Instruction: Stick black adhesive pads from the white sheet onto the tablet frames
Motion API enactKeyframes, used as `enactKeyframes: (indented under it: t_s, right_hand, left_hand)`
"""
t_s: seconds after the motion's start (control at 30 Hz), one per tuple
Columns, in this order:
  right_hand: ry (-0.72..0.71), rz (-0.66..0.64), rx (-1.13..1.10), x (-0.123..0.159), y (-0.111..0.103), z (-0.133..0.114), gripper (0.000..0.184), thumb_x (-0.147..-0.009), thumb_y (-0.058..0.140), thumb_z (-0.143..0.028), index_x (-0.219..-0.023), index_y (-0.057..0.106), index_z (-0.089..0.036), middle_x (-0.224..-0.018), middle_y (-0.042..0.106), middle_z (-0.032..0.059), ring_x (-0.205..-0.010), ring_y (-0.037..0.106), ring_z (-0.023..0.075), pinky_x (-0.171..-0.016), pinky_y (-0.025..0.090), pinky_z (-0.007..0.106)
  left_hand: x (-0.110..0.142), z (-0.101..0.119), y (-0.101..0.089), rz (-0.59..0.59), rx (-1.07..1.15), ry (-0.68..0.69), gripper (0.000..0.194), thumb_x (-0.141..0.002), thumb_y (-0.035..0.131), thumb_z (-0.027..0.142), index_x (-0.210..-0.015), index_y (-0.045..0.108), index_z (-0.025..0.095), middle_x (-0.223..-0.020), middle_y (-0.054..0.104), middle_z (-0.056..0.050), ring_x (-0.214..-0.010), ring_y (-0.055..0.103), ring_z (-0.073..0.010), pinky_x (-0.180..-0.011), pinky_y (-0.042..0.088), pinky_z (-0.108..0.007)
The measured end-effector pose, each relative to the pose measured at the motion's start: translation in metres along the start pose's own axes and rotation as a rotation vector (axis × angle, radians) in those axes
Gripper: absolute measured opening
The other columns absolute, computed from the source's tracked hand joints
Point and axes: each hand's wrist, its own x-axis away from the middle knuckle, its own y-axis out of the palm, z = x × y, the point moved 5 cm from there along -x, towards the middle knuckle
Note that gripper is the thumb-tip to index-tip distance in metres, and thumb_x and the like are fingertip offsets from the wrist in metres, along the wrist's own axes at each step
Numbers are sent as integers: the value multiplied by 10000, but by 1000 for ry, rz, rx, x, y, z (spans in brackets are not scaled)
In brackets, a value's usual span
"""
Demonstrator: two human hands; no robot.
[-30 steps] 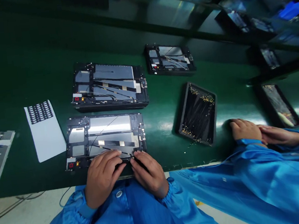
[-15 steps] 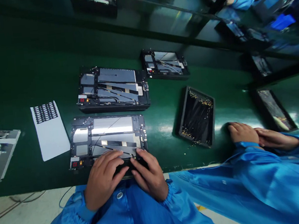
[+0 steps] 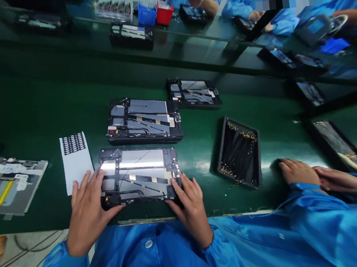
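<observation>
An opened tablet [image 3: 144, 184], with silver battery panels, black tape strips and thin cables exposed, lies in front of me near the table edge. My left hand [image 3: 89, 206] grips its left end, thumb along the near edge and fingers over the corner, hiding part of it. At the opposite end, my right hand [image 3: 190, 202] holds the near right corner between thumb and fingers. Just behind lies another opened tablet [image 3: 145, 122] on a dark stack or tray. A white sheet of small black stickers [image 3: 75, 163] sits beyond my left fingers.
To the right stands a black tray of thin cables [image 3: 239, 152] with gold tips. A third opened tablet [image 3: 195, 92] lies farther back. At left is a grey panel [image 3: 18, 188]. A co-worker's hands [image 3: 300, 173] rest at right; a shelf [image 3: 187, 32] spans the back.
My hands have moved apart from the tablet's near edge to its two ends. The left hand went left, the right slightly right. The camera view has shifted.
</observation>
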Motion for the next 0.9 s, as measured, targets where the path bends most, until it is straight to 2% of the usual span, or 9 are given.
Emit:
enactKeyframes:
  t_s: [0.13, 0.27, 0.37, 0.47, 0.57, 0.63, 0.77, 0.83, 0.9]
  right_hand:
    - [-55, 61, -33, 11, -10, -3, 603, -999, 587, -268, -1564, 376, -244, -1538, 478, 178, -1411, 479, 346, -1071, 492, 591]
    - [-107, 118, -64, 12, -32, -7, 574, -991, 587, -240, -1541, 426, -210, -1508, 512, 176, -1357, 540, 350, -985, 581, 529]
    - [-156, 220, -85, -22, -47, -4, 610, -972, 617, -210, -1548, 416, -228, -1535, 485, 162, -1377, 520, 357, -1026, 558, 543]
    - [-185, 328, -110, -80, -50, 8, 637, -965, 644, -225, -1553, 402, -267, -1541, 482, 149, -1398, 497, 348, -1069, 522, 566]
    - [-195, 398, -125, -130, -37, 25, 607, -976, 641, -288, -1542, 420, -286, -1503, 527, 145, -1389, 510, 332, -1072, 520, 558]
    - [-192, 416, -112, -146, -23, 36, 570, -991, 615, -347, -1529, 443, -276, -1468, 561, 153, -1364, 537, 333, -1052, 533, 553]
    - [-158, 309, -123, -152, -4, 52, 598, -993, 593, -439, -1539, 428, -257, -1504, 523, 167, -1344, 564, 322, -1029, 557, 501]
    - [-120, 234, -166, -162, -13, 61, 632, -971, 617, -481, -1536, 432, -267, -1549, 476, 153, -1390, 517, 322, -1076, 518, 513]
    - [-28, 205, -261, -190, -34, 75, 607, -961, 622, -501, -1498, 490, -251, -1545, 486, 136, -1427, 472, 314, -1150, 437, 533]
  left_hand:
    - [15, -1, -6, 62, 76, -16, 895, -869, 582, 668, -1587, 263, 239, -1535, 479, -170, -1467, 373, -413, -1225, 158, -688]
    - [28, 9, -32, 143, 208, -72, 827, -874, 583, 668, -1570, 315, 312, -1583, 431, -113, -1413, 471, -380, -1181, 376, -606]
    - [0, 15, -54, 218, 264, -65, 793, -877, 640, 591, -1558, 333, 325, -1626, 369, -89, -1428, 466, -346, -1137, 469, -511]
    - [-61, 14, -66, 294, 317, -10, 881, -805, 769, 504, -1546, 339, 300, -1628, 362, -110, -1471, 403, -339, -1175, 424, -494]
    - [-122, 5, -60, 288, 381, 3, 940, -766, 821, 392, -1550, 318, 269, -1641, 327, -140, -1502, 346, -326, -1213, 361, -491]
    - [-147, -2, -48, 243, 422, 11, 945, -770, 813, 341, -1557, 296, 254, -1638, 328, -154, -1513, 322, -318, -1222, 337, -493]
    - [-159, -18, -19, 140, 517, 2, 996, -768, 799, 371, -1578, 238, 226, -1620, 354, -181, -1500, 346, -320, -1207, 352, -495]
    - [-156, -24, -13, 124, 570, -22, 1006, -802, 760, 457, -1595, 188, 218, -1624, 343, -188, -1488, 372, -316, -1196, 367, -495]
    - [-155, -29, -16, 140, 598, -65, 933, -863, 670, 548, -1595, 201, 210, -1625, 343, -189, -1483, 384, -311, -1197, 362, -504]
